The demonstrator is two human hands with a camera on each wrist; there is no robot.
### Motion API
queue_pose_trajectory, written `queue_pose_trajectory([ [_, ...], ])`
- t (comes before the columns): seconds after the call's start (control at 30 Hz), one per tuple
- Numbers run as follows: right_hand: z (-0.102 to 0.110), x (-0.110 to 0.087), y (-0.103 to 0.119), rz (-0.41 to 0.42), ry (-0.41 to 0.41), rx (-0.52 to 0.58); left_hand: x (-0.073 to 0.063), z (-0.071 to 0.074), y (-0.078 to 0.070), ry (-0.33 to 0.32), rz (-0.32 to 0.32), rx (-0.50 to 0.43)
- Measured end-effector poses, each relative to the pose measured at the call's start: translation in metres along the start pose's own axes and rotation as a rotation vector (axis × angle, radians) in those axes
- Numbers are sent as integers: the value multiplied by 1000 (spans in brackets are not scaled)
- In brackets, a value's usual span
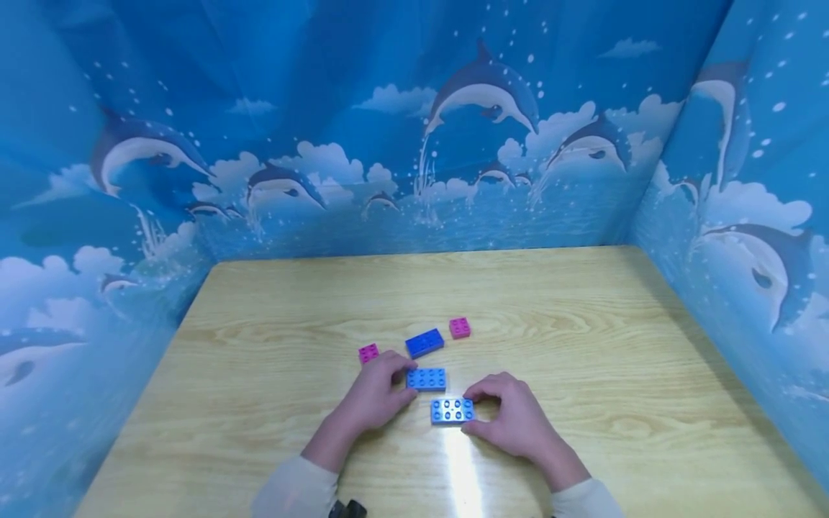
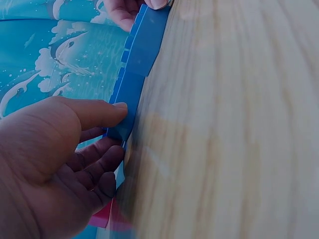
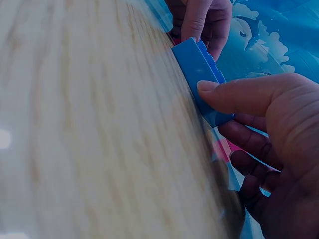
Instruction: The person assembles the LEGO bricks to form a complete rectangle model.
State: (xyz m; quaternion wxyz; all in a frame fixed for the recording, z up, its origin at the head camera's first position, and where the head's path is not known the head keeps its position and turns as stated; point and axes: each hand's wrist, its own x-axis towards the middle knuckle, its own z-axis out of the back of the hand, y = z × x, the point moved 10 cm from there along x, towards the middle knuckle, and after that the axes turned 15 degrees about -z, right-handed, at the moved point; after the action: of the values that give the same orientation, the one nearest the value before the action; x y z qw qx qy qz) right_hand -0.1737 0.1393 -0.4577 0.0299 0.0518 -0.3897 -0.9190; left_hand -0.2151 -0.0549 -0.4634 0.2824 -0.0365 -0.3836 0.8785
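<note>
My left hand (image 1: 377,394) pinches the left end of a blue toy building brick (image 1: 427,379), thumb and fingers on its two long sides. Nearer to me and slightly to the right, my right hand (image 1: 514,419) pinches the right end of a second blue brick (image 1: 452,411) the same way. Both bricks lie studs up, low at the wooden tabletop. In the left wrist view the left thumb (image 2: 112,113) presses on the side of its brick. The right wrist view shows the right thumb (image 3: 239,95) on the other brick's side.
Behind the hands on the wooden table (image 1: 259,309) lie a darker blue brick (image 1: 424,343) and a small pink brick (image 1: 460,328). Another pink brick (image 1: 368,352) sits just beyond the left hand, partly covered by it. A dolphin-print curtain (image 1: 388,108) encloses the table's back and sides.
</note>
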Motion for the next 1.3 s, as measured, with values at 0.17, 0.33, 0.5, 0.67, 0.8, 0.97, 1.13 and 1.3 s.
queue_pose_trajectory([
  [0.17, 3, 0, -3, -6, -10, -4, -2, 1, 1, -3, -10, 2],
  [0.33, 6, 2, -7, -20, -12, -8, -2, 1, 2, -2, -13, 10],
  [0.5, 11, 6, -10, -30, -32, -28, -3, 3, 2, -5, -5, 5],
  [0.67, 14, 10, -12, -31, -39, -31, -3, 5, 3, -7, -5, -4],
  [0.8, 14, 13, -13, -37, -33, -28, -3, 5, 4, -6, 3, -11],
  [0.97, 15, 17, -13, -44, -30, -29, -3, 6, 4, -8, -11, -6],
  [1.13, 14, 21, -15, -65, -13, -12, -3, 6, 3, -10, -17, -6],
  [1.3, 13, 26, -17, -80, -1, -3, -3, 6, 4, -10, -12, -6],
])
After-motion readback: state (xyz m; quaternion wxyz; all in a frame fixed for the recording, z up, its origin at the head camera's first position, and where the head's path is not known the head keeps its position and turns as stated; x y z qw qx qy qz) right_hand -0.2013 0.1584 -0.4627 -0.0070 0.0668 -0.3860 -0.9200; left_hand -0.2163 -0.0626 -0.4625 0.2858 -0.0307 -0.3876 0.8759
